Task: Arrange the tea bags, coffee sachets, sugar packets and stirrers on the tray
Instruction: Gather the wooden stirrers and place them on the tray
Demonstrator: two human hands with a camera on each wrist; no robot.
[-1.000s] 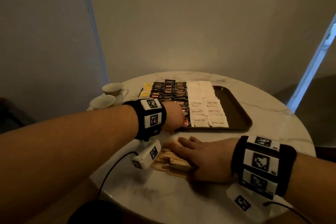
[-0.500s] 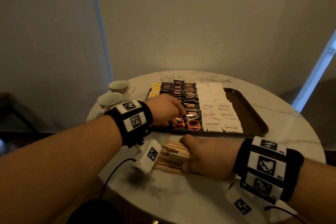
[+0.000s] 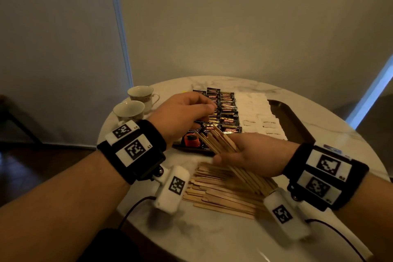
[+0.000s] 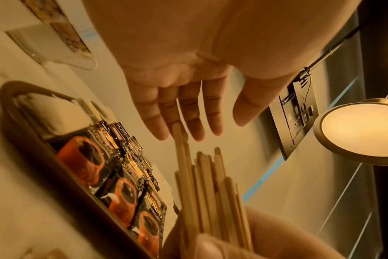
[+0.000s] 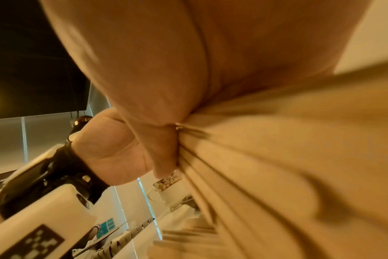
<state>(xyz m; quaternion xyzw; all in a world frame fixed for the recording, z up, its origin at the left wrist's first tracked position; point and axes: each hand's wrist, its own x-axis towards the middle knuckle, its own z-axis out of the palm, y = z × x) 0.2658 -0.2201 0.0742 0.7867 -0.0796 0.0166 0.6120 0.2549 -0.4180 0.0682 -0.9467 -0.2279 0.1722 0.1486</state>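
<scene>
My right hand [image 3: 227, 151] grips a bundle of wooden stirrers [image 3: 219, 141], tilted and lifted off the stirrer pile [image 3: 223, 195] on the table. In the right wrist view the bundle [image 5: 277, 157] fills the palm, blurred. My left hand [image 3: 209, 109] hovers over the coffee sachets [image 3: 228, 117] on the dark tray [image 3: 297, 121]; its fingers [image 4: 195, 119] are straight and hold nothing, just past the tips of the stirrers [image 4: 208, 184]. White sugar packets [image 3: 257, 110] lie in rows right of the sachets. The tea bags are hidden behind my left hand.
Two patterned cups [image 3: 140, 95] [image 3: 128, 110] stand on the round marble table [image 3: 212, 236], left of the tray. The tray's right strip is bare. Wrist-camera cables hang over the table's near edge.
My right hand closed on a bundle of stirrers and raised it off the pile toward the tray. My left hand lifted from the front sachets and moved back above them, fingers now straight.
</scene>
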